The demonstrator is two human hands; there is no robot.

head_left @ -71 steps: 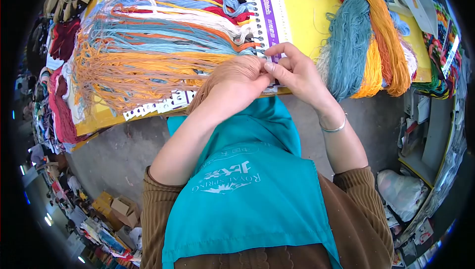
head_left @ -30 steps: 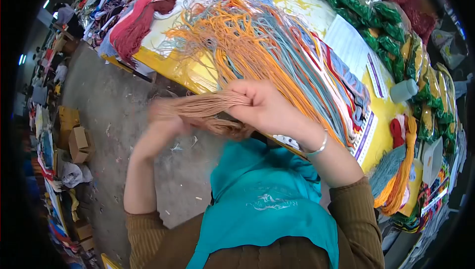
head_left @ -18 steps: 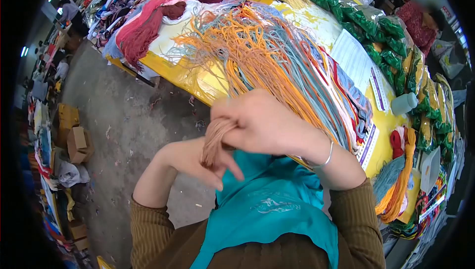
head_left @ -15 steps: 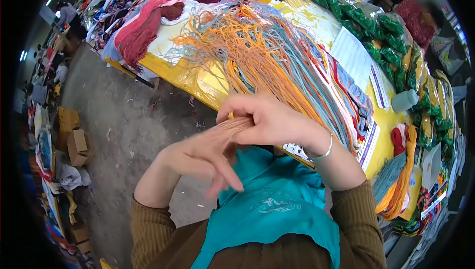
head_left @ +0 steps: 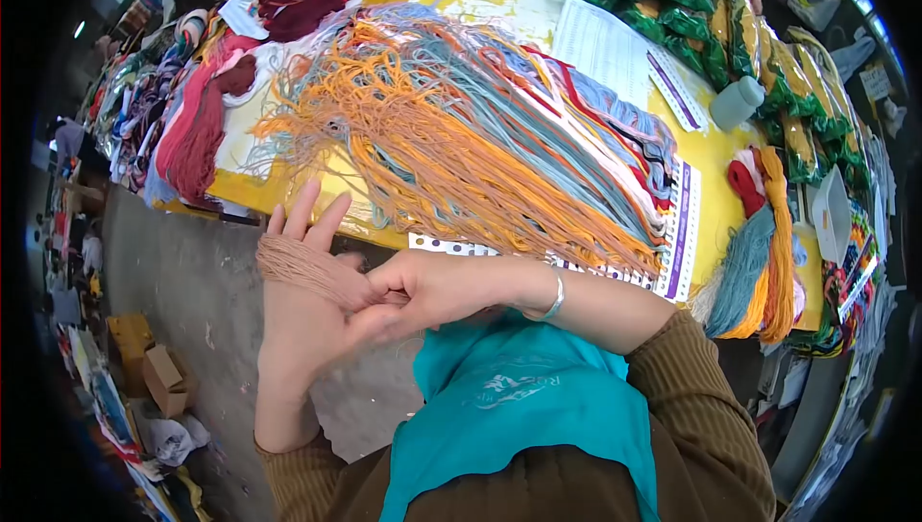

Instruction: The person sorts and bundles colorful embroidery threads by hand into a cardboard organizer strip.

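Note:
A flat band of tan thread (head_left: 312, 270) is wrapped around my left hand (head_left: 303, 320), whose fingers are raised and spread at the table's front edge. Close beside it, my right hand (head_left: 427, 293) has its fingers closed on the right end of the tan thread, near the left thumb. Above both hands, a wide bundle of orange, tan, blue, white and red threads (head_left: 480, 147) lies across the table. Its right ends rest by a white card with a purple stripe (head_left: 682, 229).
The yellow table (head_left: 711, 171) also holds a pale bottle (head_left: 738, 102), a printed sheet (head_left: 600, 47), green-wrapped packets (head_left: 672, 23), a white tray (head_left: 831, 215), hanging skeins (head_left: 749, 263) and pink and maroon yarn (head_left: 202, 128). An open cardboard box (head_left: 168, 380) stands on the floor.
My left hand has moved left and turned fingers up, so the wrapped thread shows. My right hand has shifted left and down. The view has turned, and the table contents appear further left.

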